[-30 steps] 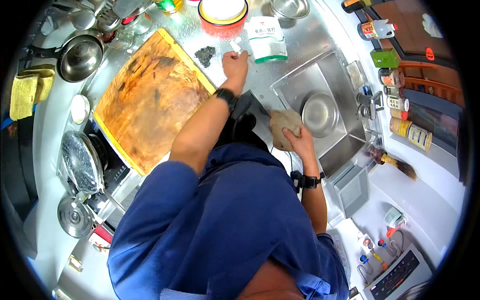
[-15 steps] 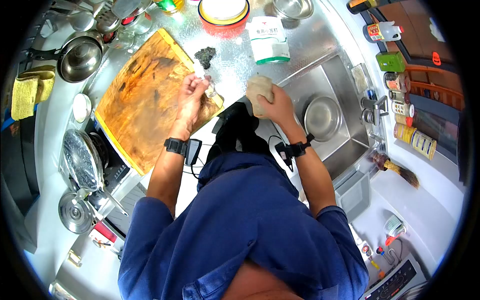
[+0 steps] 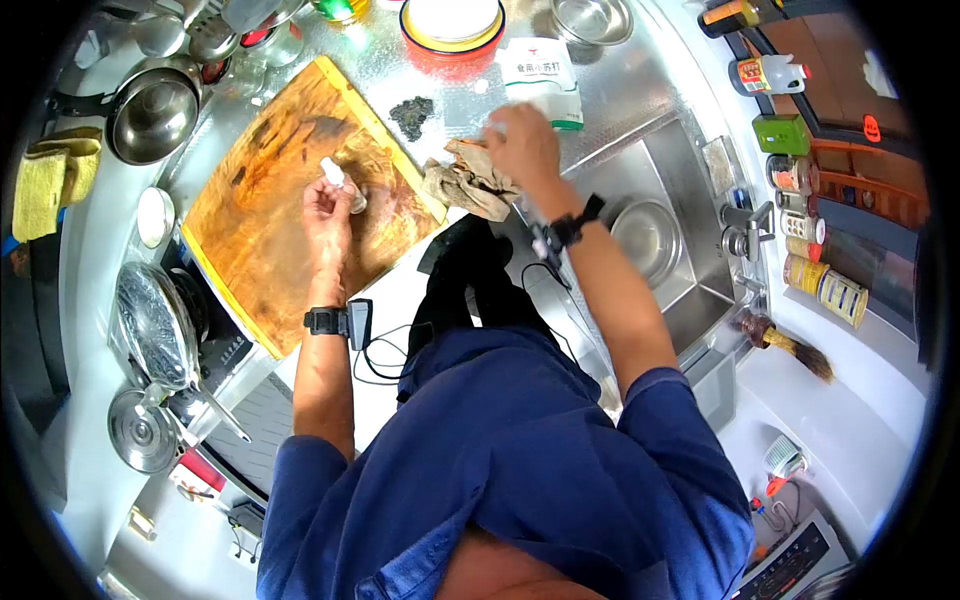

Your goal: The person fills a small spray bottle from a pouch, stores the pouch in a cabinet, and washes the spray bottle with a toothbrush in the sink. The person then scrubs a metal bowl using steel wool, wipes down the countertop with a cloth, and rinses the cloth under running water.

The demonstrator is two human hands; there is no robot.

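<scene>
My left hand (image 3: pixel 328 208) is closed around a small clear bottle with a white top (image 3: pixel 334 172), held over the wooden cutting board (image 3: pixel 270 200). A crumpled beige cloth (image 3: pixel 472 182) lies at the counter's front edge, beside the board's right corner. Just above and right of the cloth is my right hand (image 3: pixel 526 152), its fingers curved and apart, with nothing visible in them. A small dark clump (image 3: pixel 411 117) sits on the metal counter behind the cloth. Beyond my right hand stands a white and green bag (image 3: pixel 540 80) with printed characters.
The sink (image 3: pixel 700 285) on the right holds a metal bowl (image 3: pixel 646 240). At the back are a red enamel basin (image 3: pixel 452 52) and a steel bowl (image 3: pixel 592 18). Pans (image 3: pixel 152 118) and a plastic-covered pan (image 3: pixel 155 320) stand on the left; bottles and jars line the right sill.
My right hand has let go of the cloth, which now lies crumpled on the counter edge, and has moved up. My left hand has carried the bottle left and down over the board.
</scene>
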